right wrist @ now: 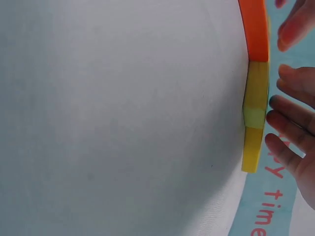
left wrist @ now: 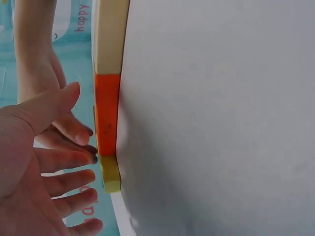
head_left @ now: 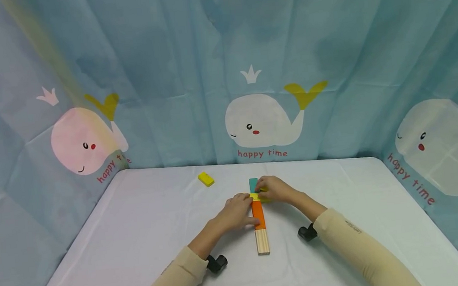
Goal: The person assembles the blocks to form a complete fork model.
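Observation:
A row of blocks runs away from me in the head view: a plain wood block (head_left: 262, 242), an orange block (head_left: 258, 214), a yellow block (head_left: 255, 196) and a teal block (head_left: 253, 185). My left hand (head_left: 235, 212) is at the row's left side, with its fingertips by the yellow block and its thumb by the orange one. In the left wrist view its fingers look straight and spread. My right hand (head_left: 275, 189) reaches in from the right, fingertips at more yellow (right wrist: 253, 150) beside the row; its fingers look fairly straight in the right wrist view.
A separate yellow block (head_left: 206, 179) lies toward the back left of the white-covered table (head_left: 139, 243). Behind the table hangs a blue curtain (head_left: 181, 74) printed with whales. Black wrist cameras (head_left: 217, 264) are strapped on both forearms.

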Demonstrator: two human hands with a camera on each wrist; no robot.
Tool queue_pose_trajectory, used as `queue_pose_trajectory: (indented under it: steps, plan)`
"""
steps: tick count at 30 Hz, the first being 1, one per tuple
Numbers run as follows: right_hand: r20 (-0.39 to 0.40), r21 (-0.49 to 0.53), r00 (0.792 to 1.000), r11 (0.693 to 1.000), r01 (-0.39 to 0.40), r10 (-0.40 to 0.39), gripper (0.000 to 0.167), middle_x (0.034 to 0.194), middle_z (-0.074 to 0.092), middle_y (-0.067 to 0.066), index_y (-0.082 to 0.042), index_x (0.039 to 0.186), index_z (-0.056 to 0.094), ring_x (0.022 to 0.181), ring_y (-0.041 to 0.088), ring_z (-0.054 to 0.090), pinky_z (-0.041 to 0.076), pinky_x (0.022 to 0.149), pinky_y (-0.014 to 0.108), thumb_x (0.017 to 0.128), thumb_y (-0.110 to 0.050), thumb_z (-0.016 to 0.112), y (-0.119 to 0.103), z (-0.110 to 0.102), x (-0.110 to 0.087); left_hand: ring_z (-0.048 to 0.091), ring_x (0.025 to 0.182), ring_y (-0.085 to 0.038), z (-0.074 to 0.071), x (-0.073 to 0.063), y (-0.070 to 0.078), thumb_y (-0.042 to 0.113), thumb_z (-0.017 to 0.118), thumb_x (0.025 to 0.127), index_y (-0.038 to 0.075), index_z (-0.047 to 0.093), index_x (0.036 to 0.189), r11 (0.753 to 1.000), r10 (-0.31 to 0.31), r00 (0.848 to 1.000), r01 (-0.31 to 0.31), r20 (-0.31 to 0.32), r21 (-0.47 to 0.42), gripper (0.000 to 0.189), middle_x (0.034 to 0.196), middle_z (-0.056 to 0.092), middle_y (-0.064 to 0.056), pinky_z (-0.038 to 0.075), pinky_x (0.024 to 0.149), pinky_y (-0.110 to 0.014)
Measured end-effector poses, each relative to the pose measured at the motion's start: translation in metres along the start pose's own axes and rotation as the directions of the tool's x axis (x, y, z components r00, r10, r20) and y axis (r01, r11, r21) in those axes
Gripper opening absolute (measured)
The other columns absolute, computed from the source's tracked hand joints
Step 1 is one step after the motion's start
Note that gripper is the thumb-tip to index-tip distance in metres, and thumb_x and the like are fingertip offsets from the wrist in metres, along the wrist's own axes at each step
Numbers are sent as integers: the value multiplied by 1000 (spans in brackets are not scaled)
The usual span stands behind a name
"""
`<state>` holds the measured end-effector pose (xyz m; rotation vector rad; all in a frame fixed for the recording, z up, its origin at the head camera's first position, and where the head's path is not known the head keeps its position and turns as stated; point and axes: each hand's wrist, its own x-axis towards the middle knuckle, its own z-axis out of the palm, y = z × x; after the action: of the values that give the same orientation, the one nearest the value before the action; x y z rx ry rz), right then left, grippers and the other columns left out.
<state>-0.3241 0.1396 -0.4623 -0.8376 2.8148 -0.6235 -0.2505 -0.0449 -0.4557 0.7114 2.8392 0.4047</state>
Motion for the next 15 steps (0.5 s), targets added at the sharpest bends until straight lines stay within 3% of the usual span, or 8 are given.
queue_pose_trajectory:
  steps: [7, 15]
  plan:
    - [-1, 0, 995, 995, 102, -102, 21, 112, 68, 8, -5, 107, 73, 105, 24, 61, 50, 98, 43, 90, -17, 69, -3, 3, -6, 40, 139, -31, 0, 2, -13, 47, 70, 86, 6, 57, 134, 998, -46, 998, 45, -31, -46, 65, 147, 47, -14, 34, 114, -53]
    - [39, 31, 996, 996, 82, -84, 36, 122, 64, 10, -6, 120, 68, 111, 24, 59, 49, 101, 44, 90, -26, 69, -13, 2, -19, 39, 140, -32, -7, 4, -30, 44, 69, 88, 5, 53, 138, 993, -97, 991, 90, -92, -77, 66, 148, 46, -15, 31, 114, -55]
